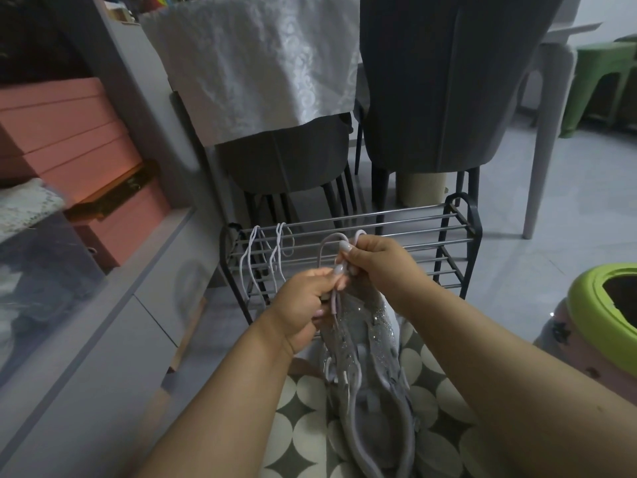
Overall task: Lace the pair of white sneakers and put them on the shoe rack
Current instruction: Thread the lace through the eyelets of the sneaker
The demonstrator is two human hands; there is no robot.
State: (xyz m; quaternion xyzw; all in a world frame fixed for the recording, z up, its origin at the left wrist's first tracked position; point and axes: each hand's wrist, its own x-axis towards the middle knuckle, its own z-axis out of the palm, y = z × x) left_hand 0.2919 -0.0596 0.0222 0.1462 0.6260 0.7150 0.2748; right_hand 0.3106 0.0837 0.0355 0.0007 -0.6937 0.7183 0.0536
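Sneaker: we see it lying toe-away on the circle-patterned mat, between both forearms.
Left hand: fingers curled, pinching the lace near the eyelets.
Right hand: fingers clamped on the same lace's loop.
Shoe rack: black metal, just beyond; spare laces hang there.
Room: grey tiled floor, chairs behind.
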